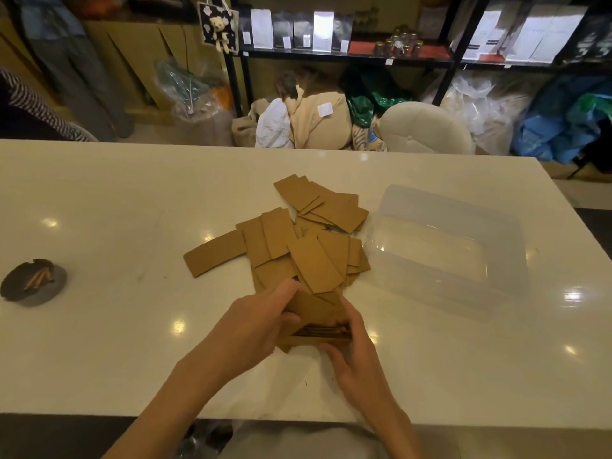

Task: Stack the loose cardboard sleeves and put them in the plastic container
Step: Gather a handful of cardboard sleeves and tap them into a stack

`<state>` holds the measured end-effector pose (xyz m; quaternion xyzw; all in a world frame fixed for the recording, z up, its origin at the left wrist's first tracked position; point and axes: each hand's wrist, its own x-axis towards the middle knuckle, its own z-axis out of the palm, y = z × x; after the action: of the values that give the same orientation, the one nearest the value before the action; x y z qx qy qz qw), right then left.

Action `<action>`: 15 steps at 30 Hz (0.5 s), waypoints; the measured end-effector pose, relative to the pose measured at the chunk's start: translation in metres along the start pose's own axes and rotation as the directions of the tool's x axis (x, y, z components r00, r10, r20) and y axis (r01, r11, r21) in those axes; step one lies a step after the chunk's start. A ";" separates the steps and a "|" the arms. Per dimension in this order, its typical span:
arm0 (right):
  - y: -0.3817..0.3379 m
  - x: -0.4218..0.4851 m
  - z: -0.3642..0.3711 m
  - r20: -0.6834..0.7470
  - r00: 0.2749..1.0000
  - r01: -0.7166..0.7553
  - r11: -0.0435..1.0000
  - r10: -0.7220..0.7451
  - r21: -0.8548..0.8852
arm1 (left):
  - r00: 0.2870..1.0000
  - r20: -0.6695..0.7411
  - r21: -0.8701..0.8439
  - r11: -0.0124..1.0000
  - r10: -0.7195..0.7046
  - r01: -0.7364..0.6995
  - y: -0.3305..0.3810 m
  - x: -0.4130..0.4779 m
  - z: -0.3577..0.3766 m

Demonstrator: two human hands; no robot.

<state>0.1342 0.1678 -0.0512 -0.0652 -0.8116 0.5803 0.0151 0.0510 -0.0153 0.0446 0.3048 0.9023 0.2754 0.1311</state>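
A heap of loose brown cardboard sleeves [298, 240] lies spread over the middle of the white table [99, 200]. At its near end a small stack of sleeves [316, 321] is held from both sides. My left hand [255, 326] grips the stack's left edge and my right hand [351, 352] grips its right edge, fingers curled around the near end. Some loose sleeves overlap the far end of the stack. The clear plastic container [447, 207] sits to the right of the heap with nothing in it.
A dark round ashtray-like dish [33, 283] sits at the table's left. Beyond the far edge are a cream chair back [427, 127], bags and black shelves. The table's near edge runs just under my forearms.
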 end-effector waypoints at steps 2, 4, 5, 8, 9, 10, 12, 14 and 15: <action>0.000 -0.002 -0.002 0.016 1.000 0.000 1.000 0.000 -0.026 | 0.999 -0.004 0.037 0.998 0.052 -0.052 0.009 -0.002 0.007; 0.003 -0.004 -0.004 0.028 1.000 -0.013 1.000 0.013 -0.014 | 0.997 -0.014 0.042 0.996 0.080 -0.080 0.016 -0.002 0.015; 0.004 -0.006 -0.007 0.032 0.999 -0.016 1.000 0.016 -0.008 | 0.997 -0.026 0.038 0.997 0.069 -0.068 0.017 0.000 0.017; 0.008 -0.008 -0.014 0.035 0.999 -0.026 1.000 0.026 -0.003 | 0.995 -0.093 0.063 0.997 0.040 -0.034 0.016 0.005 0.013; 0.008 -0.007 -0.015 0.026 0.999 -0.038 0.999 0.038 -0.008 | 0.996 -0.085 0.046 0.999 0.030 -0.026 0.015 0.007 0.011; 0.008 -0.007 -0.016 0.012 0.999 -0.042 0.999 0.042 -0.016 | 0.998 -0.057 -0.010 1.000 0.015 -0.015 0.015 0.007 0.008; 0.007 -0.005 -0.016 -0.008 1.000 -0.031 0.999 0.030 -0.042 | 1.000 0.007 -0.159 0.987 -0.023 0.024 0.010 0.009 -0.002; 0.004 -0.005 -0.017 -0.004 1.000 -0.018 0.998 0.018 -0.067 | 0.999 0.028 -0.193 0.980 -0.047 0.051 0.003 0.009 -0.011; 0.002 -0.005 -0.017 0.005 1.000 -0.018 0.997 0.018 -0.076 | 0.999 0.026 -0.147 0.989 -0.028 0.032 0.001 0.010 -0.014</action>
<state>0.1411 0.1840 -0.0475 -0.0713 -0.8324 0.5495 0.0049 0.0380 -0.0149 0.0558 0.2840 0.8823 0.3356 0.1681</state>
